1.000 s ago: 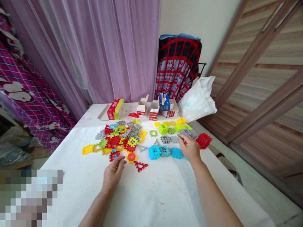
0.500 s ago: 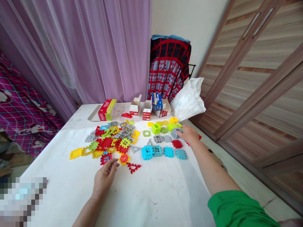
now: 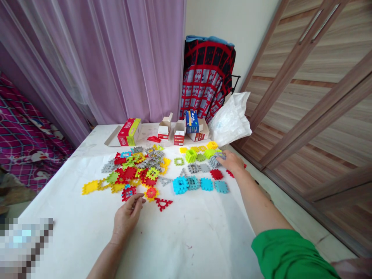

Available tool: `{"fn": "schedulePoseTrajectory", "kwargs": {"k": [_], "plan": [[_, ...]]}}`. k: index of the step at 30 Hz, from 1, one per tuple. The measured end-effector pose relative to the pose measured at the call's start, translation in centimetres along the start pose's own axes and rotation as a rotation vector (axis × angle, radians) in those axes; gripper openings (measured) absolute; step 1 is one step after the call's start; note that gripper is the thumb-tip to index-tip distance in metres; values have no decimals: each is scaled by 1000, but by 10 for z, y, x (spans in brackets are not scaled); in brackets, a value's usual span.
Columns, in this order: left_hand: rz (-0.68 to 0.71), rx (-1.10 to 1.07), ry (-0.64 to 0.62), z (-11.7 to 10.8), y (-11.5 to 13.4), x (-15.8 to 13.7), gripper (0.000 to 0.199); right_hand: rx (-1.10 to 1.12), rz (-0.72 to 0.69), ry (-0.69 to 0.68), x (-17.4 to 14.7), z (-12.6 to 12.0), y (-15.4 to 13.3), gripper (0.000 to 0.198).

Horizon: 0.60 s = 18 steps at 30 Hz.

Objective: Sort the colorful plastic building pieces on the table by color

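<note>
At the right of the table, my right hand has its fingers closed on a small stack of grey interlocking building pieces; part of the stack is hidden by the fingers. My left hand rests loosely curled near the front of a mixed pile, holding nothing I can see. Just beyond its fingertips lie a red-and-blue window piece, a yellow piece with a red centre and a red triangle piece. Blue pieces, light green pieces and a dark red piece lie in groups by colour.
Along the back of the white-covered table stand a red-and-yellow box, small open boxes and a blue box. A white plastic bag leans at the back right. Wooden wardrobe doors rise on the right.
The view has shifted slightly. My right hand stays at the grey stack, and my left hand keeps about the same place beside the pile.
</note>
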<state>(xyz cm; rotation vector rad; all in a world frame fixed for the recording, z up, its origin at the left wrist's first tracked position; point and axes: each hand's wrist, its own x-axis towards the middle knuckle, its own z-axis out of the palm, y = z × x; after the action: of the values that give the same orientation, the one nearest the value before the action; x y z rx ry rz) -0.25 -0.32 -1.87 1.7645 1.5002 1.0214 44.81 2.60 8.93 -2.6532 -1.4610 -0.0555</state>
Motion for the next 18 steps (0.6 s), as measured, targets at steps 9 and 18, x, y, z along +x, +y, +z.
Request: {"fn": "schedulePoseTrajectory", "kwargs": {"k": [9,18], "plan": [[-4,-12,-10,1,-1,1,39,-35,-18,-37,-2,3,-5,51],[-14,5,-21,-1,5,-1,39,6,-68,6,-21,-11,-23,50]]}}
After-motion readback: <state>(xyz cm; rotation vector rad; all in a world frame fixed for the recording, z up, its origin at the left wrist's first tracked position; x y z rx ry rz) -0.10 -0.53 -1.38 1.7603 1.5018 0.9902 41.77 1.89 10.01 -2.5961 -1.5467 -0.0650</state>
